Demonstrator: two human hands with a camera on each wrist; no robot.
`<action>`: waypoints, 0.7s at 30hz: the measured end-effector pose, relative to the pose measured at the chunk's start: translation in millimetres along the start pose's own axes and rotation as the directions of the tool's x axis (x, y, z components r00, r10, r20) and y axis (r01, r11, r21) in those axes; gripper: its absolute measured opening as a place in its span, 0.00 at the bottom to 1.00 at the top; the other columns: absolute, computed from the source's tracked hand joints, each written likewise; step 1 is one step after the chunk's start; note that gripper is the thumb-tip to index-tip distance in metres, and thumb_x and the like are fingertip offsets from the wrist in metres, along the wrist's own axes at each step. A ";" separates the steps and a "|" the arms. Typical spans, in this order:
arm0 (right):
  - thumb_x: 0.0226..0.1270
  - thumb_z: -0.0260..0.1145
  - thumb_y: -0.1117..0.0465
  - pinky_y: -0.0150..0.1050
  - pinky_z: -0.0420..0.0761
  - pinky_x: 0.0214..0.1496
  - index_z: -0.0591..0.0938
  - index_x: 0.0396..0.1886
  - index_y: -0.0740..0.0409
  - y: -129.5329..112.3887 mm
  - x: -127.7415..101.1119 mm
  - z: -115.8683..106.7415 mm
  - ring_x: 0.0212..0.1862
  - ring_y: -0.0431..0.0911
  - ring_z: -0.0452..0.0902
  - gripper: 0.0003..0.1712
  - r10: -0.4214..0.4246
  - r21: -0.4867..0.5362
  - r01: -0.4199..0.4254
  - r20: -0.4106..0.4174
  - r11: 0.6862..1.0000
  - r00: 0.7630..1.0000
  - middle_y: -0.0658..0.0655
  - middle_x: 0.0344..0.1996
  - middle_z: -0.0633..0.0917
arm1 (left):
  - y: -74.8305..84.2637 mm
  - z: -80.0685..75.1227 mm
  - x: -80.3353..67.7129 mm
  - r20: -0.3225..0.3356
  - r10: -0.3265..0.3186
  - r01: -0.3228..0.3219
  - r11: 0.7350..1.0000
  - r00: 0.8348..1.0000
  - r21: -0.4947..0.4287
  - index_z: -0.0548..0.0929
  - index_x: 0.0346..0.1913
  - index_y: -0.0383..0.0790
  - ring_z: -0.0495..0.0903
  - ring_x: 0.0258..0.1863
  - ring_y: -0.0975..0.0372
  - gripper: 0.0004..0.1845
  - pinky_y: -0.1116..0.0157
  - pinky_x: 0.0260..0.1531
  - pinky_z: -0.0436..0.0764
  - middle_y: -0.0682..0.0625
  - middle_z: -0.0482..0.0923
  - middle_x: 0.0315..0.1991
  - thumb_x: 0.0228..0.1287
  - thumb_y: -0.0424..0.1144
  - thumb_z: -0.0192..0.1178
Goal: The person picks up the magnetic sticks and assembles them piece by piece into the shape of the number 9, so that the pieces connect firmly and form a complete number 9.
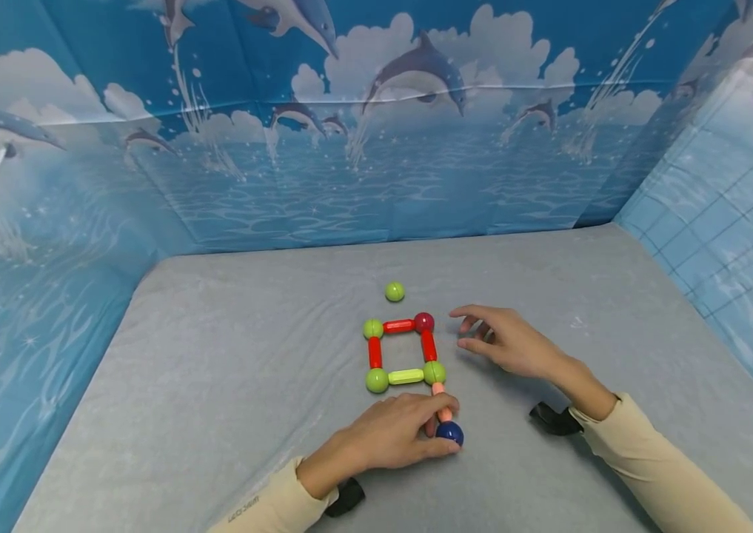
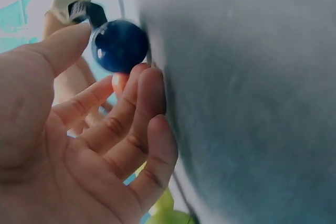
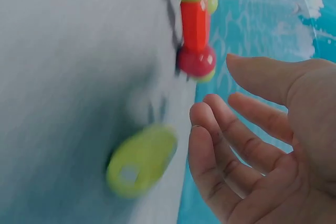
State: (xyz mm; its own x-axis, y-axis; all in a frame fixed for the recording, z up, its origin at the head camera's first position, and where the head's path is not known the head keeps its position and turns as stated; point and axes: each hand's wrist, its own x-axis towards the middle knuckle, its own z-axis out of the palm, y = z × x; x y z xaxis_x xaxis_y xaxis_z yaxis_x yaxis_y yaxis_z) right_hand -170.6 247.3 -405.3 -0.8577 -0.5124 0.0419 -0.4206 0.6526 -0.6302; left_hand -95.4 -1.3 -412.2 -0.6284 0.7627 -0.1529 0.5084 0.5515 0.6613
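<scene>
On the grey cloth lies a square of magnetic building sticks and balls, with green balls (image 1: 377, 380), a dark red ball (image 1: 424, 322), red sticks (image 1: 375, 353) and a yellow-green stick (image 1: 406, 376). From its near right corner a pale orange stick (image 1: 439, 389) runs towards me, ending in a dark blue ball (image 2: 120, 46). My left hand (image 1: 399, 433) holds this blue ball between thumb and fingers, its index finger over the orange stick. To the square's right, my right hand (image 1: 516, 342) hovers with loosely bent fingers, holding nothing. A blurred yellow-green piece (image 3: 142, 162) shows near it in the right wrist view.
A loose green ball (image 1: 395, 292) lies beyond the square. Grey cloth (image 1: 249, 333) covers the surface. Dolphin-printed sheets (image 1: 323, 185) stand behind it and at both sides. Each wrist wears a black strap (image 1: 556, 419).
</scene>
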 end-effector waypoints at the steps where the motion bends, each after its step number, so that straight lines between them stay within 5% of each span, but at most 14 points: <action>1: 0.70 0.68 0.58 0.35 0.81 0.40 0.77 0.64 0.59 3.3 -4.1 -2.3 0.39 0.40 0.82 0.25 -0.001 -0.006 0.001 -0.016 1.000 1.000 0.51 0.41 0.84 | 0.2 -2.2 -0.1 -0.013 0.014 -0.014 1.000 1.000 0.006 0.78 0.61 0.50 0.71 0.29 0.75 0.22 0.77 0.28 0.71 0.63 0.75 0.32 0.68 0.52 0.65; 10: 0.72 0.65 0.63 0.39 0.81 0.41 0.80 0.59 0.61 41.2 -22.1 -16.1 0.41 0.46 0.83 0.18 0.063 -0.026 -0.065 -0.077 0.998 0.995 0.54 0.41 0.85 | 2.4 -34.7 20.4 -0.098 0.090 -0.091 0.996 0.991 -0.010 0.80 0.60 0.42 0.74 0.29 0.72 0.20 0.77 0.32 0.75 0.58 0.78 0.32 0.68 0.43 0.66; 21: 0.65 0.71 0.67 0.34 0.76 0.37 0.81 0.59 0.64 58.7 -27.6 -17.3 0.36 0.39 0.76 0.22 0.050 -0.012 -0.050 -0.024 0.999 0.998 0.59 0.46 0.84 | 0.9 -54.2 91.7 0.001 0.086 -0.086 0.994 0.996 0.068 0.82 0.59 0.48 0.76 0.55 0.59 0.17 0.68 0.54 0.73 0.49 0.79 0.55 0.68 0.36 0.64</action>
State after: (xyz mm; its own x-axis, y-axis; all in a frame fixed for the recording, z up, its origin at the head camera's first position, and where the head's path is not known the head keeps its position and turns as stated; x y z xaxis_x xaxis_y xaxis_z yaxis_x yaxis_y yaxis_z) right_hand -176.7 309.4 -430.0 -0.8846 -0.4655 0.0288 -0.3804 0.6844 -0.6220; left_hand -184.5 50.8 -385.8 -0.5815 0.8078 -0.0965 0.5993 0.5056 0.6207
